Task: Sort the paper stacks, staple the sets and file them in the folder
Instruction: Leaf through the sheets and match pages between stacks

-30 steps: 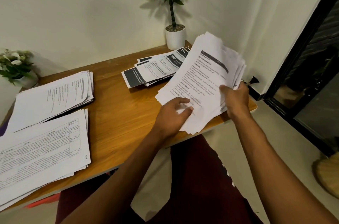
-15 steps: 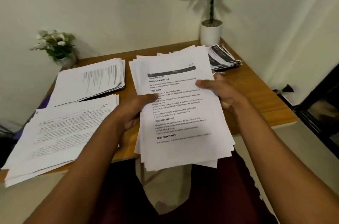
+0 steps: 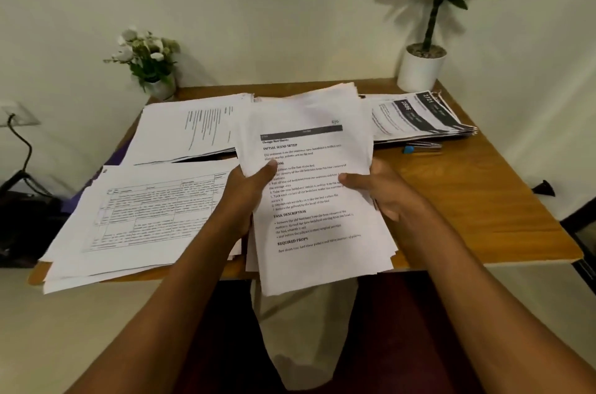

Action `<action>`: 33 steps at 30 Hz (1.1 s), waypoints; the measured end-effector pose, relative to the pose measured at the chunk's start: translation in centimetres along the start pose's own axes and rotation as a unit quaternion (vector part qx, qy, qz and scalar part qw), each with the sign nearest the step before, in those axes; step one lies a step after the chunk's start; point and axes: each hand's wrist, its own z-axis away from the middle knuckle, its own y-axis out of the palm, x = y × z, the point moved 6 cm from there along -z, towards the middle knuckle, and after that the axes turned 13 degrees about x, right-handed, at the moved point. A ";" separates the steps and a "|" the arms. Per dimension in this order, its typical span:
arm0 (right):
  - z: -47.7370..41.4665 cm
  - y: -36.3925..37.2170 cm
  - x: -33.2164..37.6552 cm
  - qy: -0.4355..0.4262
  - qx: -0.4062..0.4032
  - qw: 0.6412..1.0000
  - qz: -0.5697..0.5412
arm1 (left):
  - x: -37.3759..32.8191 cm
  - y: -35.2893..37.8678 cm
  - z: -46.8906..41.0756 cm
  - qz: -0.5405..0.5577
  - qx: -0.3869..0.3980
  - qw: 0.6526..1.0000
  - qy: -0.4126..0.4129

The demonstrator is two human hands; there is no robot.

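1. Held paper stack [image 3: 317,226]: we locate it at the centre of the frame, above the near edge of the table [image 3: 477,200], with its lower end overhanging that edge.
2. The left hand [image 3: 246,200] grips the stack's left edge. Its thumb [image 3: 269,169] lies flat on the top sheet; its fingers pass beneath the paper and are hidden from us.
3. The right hand [image 3: 387,197] grips the right edge. Its thumb [image 3: 351,179] presses on the top sheet, and the fingers curl under the stack.
4. The stack therefore sits between the two hands, pinched from both sides at roughly mid-height.
5. We cannot tell whether its far end touches the table.
6. Appearance: white sheets, loosely aligned, with edges fanned at the lower right. The top sheet carries a dark header bar and the headings "INITIAL SCENE SETUP", "TASK DESCRIPTION" and "REQUIRED PROPS".
7. Other stacks on the table:
   - a gridded stack [image 3: 145,216] at lower left, just beside the left hand;
   - a text stack [image 3: 193,126] at upper left;
   - a dark-banded stack [image 3: 419,119] at upper right.
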 end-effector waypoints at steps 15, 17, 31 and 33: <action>-0.7 -3.4 -1.3 -0.189 -0.245 0.951 -0.013 | 3.2 0.1 -0.4 -0.124 -0.036 0.990 0.059; -0.7 -3.2 -1.4 -0.192 -0.251 0.947 0.047 | 3.3 0.0 -0.5 -0.125 -0.038 0.990 0.058; -0.3 -2.9 -1.4 -0.193 -0.280 0.928 0.151 | 3.2 0.2 -0.3 -0.136 -0.040 0.988 0.064; -0.4 -2.8 -1.4 -0.191 -0.272 0.931 0.153 | 3.2 0.2 -0.3 -0.140 -0.045 0.987 0.064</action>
